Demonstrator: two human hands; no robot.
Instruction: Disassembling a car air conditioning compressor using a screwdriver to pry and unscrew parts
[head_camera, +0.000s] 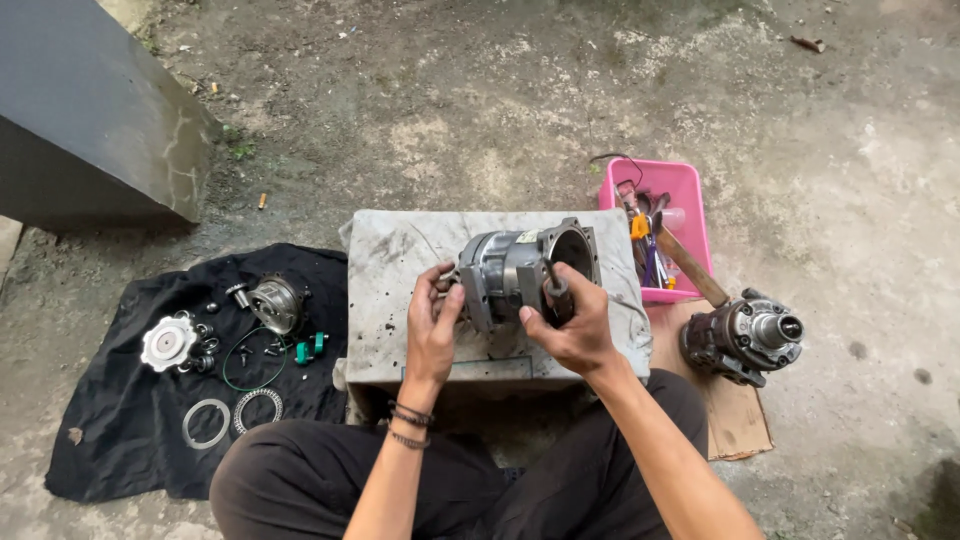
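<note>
The fingers (440, 285) of the left hand (432, 325) are curled around the closed rear end of a grey metal compressor housing (515, 270), clamped on its edge. The right hand (570, 320) is closed on a dark, slim tool (553, 285) whose tip reaches toward the housing's open round mouth. The housing lies on its side on a scuffed pale block that serves as a counter (400, 260), in front of the seated person's knees.

Cast metal of this kind looks heavy and rigid, so it should not flex, but the machined faces may be oily and slick. The ribbed outer body and the bolt lugs look like the surest places to hold it; the thin lip of the open bore seems the part most easily nicked.

To the left, a black cloth (120, 420) on the floor carries a white-faced disc (168, 343), rings (207, 422), a green O-ring (250, 365) and small bolts. To the right stand a pink tray (690, 190) of tools and a second compressor (745, 338) on cardboard (735, 420).
</note>
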